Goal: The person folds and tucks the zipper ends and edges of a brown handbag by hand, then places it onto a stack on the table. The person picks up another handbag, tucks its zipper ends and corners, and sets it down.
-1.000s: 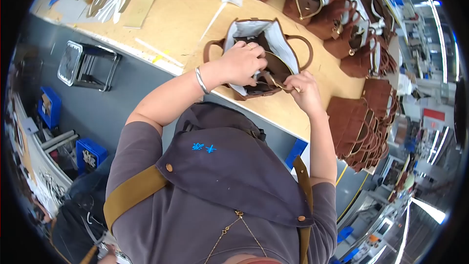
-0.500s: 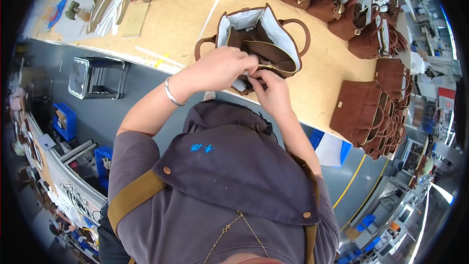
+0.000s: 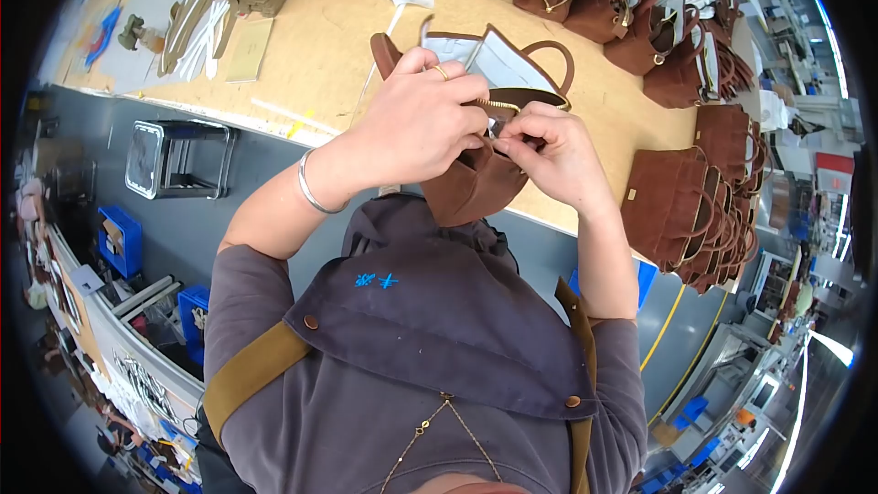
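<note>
A brown handbag (image 3: 471, 187) with a pale lining and a gold-toothed zipper (image 3: 498, 105) is tilted towards me at the table's near edge, its mouth facing up. My left hand (image 3: 416, 119), a ring on one finger, is closed on the bag's left rim, its fingertips tucked down by the zipper. Opposite it, my right hand (image 3: 553, 151) pinches the bag's near edge close to the zipper's end. A small pale piece shows between the two hands; what it is, I cannot make out. My left hand hides part of the bag's interior.
Several brown handbags (image 3: 672, 201) are stacked at the table's right edge, with more (image 3: 599, 9) along the back. Tan strips and white straps (image 3: 206, 32) lie at the left, beside a flat tan card (image 3: 249, 50). A stool (image 3: 178, 160) stands below the table.
The bag has tipped towards me and its near side has come over the table edge. My left hand has shifted up over the rim; my right hand has moved right.
</note>
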Available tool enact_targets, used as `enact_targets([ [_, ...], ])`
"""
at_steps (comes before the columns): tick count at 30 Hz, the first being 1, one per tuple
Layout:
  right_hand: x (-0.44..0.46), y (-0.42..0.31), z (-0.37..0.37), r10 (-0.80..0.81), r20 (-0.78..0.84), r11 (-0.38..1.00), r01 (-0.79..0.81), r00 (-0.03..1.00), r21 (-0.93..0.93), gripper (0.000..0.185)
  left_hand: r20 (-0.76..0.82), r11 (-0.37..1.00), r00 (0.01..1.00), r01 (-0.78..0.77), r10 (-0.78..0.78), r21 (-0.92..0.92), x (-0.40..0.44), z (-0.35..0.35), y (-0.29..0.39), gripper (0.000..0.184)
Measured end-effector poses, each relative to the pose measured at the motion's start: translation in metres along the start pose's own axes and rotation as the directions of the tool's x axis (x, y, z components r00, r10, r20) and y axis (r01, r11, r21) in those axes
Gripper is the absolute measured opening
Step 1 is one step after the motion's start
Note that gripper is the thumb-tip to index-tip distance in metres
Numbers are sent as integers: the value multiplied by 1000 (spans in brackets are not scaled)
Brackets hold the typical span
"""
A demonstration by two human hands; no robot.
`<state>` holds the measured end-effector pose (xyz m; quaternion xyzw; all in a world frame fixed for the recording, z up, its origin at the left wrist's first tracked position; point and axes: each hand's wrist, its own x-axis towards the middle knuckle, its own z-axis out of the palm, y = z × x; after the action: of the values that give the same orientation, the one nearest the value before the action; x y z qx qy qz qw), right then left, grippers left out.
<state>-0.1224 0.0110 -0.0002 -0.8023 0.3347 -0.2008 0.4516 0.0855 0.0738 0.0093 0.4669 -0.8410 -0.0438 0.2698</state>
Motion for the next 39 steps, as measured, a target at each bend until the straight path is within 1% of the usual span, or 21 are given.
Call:
enact_targets([
  [1,1,-2,-2,-4,17,999,5,1000,-43,7,-1,1000,1000,-8,8,1,0,1,0,10],
  [3,3,1,2,3,12,998,-2,1000,-59,5,47,998,997,68,-68,7,0,1,-2,11],
  [4,3,2,5,34,7,999,-34,999,-15,5,49,998,997,62,-62,6,0,1,-2,11],
  [5,3,4,8,65,3,997,-65,998,30,5,73,996,993,90,-89,-11,0,0,-1,11],
  [6,3,6,8,64,-2,997,-64,998,32,5,96,993,989,119,-116,-26,0,-1,-1,12],
  [7,3,6,8,57,28,998,-58,998,38,5,97,993,989,114,-111,-25,0,-1,-2,12],
  [8,2,8,7,49,59,998,-51,997,44,6,108,992,987,124,-123,-7,0,1,-5,13],
  [9,1,10,8,48,55,998,-50,997,43,6,119,991,984,133,-134,10,0,2,-6,14],
  [10,0,14,8,21,60,999,-24,998,36,9,119,992,984,130,-130,10,-1,4,-7,14],
  [12,-1,13,7,-5,64,1000,3,998,28,11,43,996,996,81,-83,42,-2,6,-8,14],
  [13,-1,7,4,-26,61,1000,27,998,-14,11,43,996,996,80,-82,42,-1,4,-7,14],
  [14,-1,1,1,-47,60,997,50,997,-56,11,4,996,997,77,-77,41,1,1,-5,14],
  [15,0,-3,-3,-48,57,997,51,997,-55,11,-36,996,997,74,-73,41,3,-1,-5,14],
  [20,0,-4,-8,-36,103,996,44,994,-79,12,8,997,997,74,-74,23,5,-1,-9,15],
  [23,-2,-3,-6,-60,98,997,64,993,-41,13,16,997,997,79,-79,7,4,-1,-9,16],
  [27,-1,-3,-3,-96,54,994,98,994,-47,14,24,992,992,125,-124,-19,4,-3,-8,14],
  [29,-2,-4,-3,-114,35,992,116,993,-47,15,12,992,993,121,-121,-23,4,-2,-8,14],
  [33,-2,-3,-2,-127,45,991,128,991,-40,15,1,991,992,127,-127,-36,3,-3,-7,13],
  [36,-3,-5,1,-91,38,996,91,995,-18,11,9,989,990,140,-140,-41,2,-4,-7,13],
  [38,-2,-6,6,-57,-10,994,58,998,93,7,1,990,990,139,-139,-39,2,-3,-7,13],
  [39,-2,-6,9,-60,-10,994,61,998,90,7,-4,990,991,137,-137,-38,2,-3,-7,13],
])
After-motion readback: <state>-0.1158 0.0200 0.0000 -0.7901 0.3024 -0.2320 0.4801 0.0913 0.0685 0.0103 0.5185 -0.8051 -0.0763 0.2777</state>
